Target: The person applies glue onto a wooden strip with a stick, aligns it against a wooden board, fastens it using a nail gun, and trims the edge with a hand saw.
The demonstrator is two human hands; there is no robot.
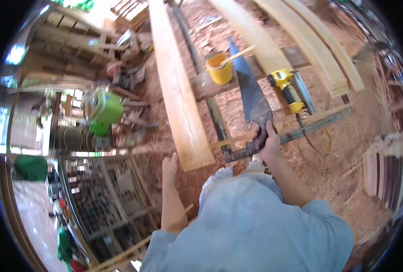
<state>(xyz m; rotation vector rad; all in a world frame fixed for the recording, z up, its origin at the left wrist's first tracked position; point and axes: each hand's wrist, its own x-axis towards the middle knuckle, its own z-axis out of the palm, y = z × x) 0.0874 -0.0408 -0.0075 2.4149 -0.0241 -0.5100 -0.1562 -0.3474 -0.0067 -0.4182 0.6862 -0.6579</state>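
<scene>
Here's the bench [205, 91], an open frame, and a long pale plank [179, 95] runs along its left side! A yellow cup [219, 72] stands on the crosspiece, another plank [252, 34] stretches away in the middle, a yellow-and-black power tool [287, 90] at its near end, and more boards [317, 56] line the right. Below, shavings [331, 181] cover the reddish floor [183, 190]!
</scene>
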